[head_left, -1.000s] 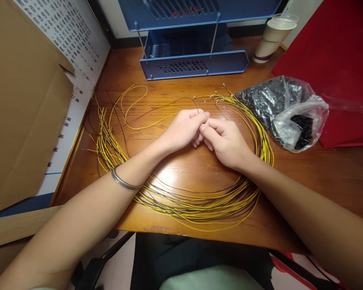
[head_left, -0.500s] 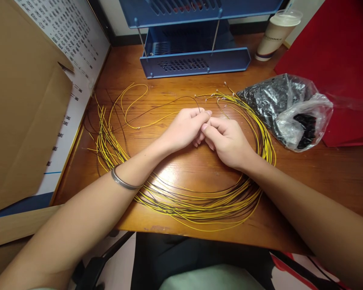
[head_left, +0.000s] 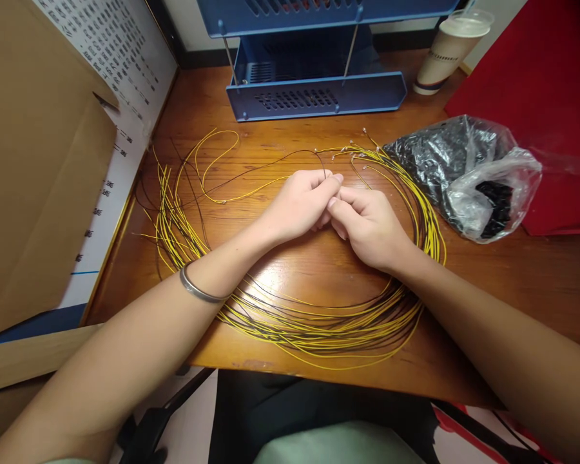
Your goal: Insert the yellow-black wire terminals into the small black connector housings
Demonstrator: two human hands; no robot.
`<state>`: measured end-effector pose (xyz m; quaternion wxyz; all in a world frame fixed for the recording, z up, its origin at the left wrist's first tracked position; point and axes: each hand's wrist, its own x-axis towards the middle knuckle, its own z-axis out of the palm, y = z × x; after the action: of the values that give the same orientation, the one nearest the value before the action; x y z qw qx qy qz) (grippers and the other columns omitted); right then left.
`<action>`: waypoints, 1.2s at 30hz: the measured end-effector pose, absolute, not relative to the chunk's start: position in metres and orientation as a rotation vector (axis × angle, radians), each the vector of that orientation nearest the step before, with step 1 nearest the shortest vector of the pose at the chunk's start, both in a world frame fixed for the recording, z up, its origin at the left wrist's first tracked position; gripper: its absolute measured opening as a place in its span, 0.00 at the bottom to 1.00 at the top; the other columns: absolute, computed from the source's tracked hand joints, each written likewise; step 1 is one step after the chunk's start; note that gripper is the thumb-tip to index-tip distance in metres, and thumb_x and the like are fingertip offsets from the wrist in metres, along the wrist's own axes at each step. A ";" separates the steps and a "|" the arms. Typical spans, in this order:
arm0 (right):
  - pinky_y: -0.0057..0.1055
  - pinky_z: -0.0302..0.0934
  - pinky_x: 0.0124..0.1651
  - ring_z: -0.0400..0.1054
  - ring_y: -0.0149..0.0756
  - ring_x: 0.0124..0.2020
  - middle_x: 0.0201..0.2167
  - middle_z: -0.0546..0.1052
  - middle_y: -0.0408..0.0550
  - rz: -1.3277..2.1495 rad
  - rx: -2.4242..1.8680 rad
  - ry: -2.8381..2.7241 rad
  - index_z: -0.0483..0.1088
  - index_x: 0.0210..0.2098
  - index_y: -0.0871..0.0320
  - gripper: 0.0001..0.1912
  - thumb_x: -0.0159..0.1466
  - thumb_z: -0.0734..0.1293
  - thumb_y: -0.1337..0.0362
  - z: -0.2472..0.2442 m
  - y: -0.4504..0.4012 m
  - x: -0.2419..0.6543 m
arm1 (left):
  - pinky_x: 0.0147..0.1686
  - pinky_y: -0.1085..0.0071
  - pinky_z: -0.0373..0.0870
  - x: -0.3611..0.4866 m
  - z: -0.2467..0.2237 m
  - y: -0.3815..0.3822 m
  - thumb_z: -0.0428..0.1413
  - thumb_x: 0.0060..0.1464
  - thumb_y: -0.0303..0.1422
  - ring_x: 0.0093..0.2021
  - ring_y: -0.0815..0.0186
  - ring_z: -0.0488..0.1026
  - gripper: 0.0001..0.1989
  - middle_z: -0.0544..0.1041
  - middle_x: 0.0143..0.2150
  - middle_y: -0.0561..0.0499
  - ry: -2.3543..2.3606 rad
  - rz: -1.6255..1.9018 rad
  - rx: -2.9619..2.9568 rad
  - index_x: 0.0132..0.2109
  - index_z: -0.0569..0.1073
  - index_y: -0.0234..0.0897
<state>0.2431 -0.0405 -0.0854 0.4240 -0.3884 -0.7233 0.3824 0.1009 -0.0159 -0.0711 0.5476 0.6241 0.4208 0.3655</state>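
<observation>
My left hand is closed in a pinch above the middle of the table. A thin dark wire loops down into its fingers, and a thin yellow wire runs in beside it. Fingertip to fingertip with it, my right hand is also pinched closed; whatever lies between its fingers is too small and hidden to make out. Around and under both forearms lies a big loose coil of yellow and dark wires. Small shiny tips show on the wire ends at the coil's upper right.
Behind stands a blue slotted desk tray, with a paper cup to its right. A clear plastic bag with black contents rests beside a red panel. Cardboard borders the left side of the wooden table.
Both hands stay pinched together in nearly the same place. The whole view has shifted slightly; the wires look unchanged.
</observation>
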 end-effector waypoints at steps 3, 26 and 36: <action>0.30 0.53 0.31 0.56 0.27 0.20 0.16 0.63 0.37 0.961 -0.973 -1.807 0.62 0.19 0.55 0.21 0.69 0.62 0.62 -0.085 -0.041 0.243 | 0.18 0.78 0.56 0.102 -0.070 -0.016 0.48 0.71 0.26 0.15 0.76 0.60 0.24 0.63 0.14 0.58 1.002 0.857 1.459 0.22 0.62 0.37; 0.31 0.57 0.34 0.62 0.29 0.23 0.17 0.68 0.40 0.972 -0.987 -1.802 0.62 0.20 0.56 0.20 0.68 0.63 0.61 -0.086 -0.041 0.244 | 0.20 0.78 0.57 0.101 -0.072 -0.016 0.49 0.71 0.28 0.16 0.76 0.61 0.23 0.64 0.15 0.57 1.020 0.846 1.465 0.24 0.63 0.36; 0.31 0.59 0.34 0.61 0.30 0.23 0.16 0.62 0.38 0.986 -0.964 -1.797 0.63 0.20 0.55 0.19 0.68 0.61 0.62 -0.086 -0.041 0.244 | 0.20 0.79 0.56 0.102 -0.069 -0.016 0.51 0.72 0.32 0.15 0.77 0.61 0.24 0.64 0.14 0.58 1.030 0.824 1.466 0.23 0.62 0.36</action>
<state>0.2435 -0.0407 -0.0856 0.4244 -0.3855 -0.7183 0.3941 0.1017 -0.0159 -0.0686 0.5521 0.6199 0.4354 0.3484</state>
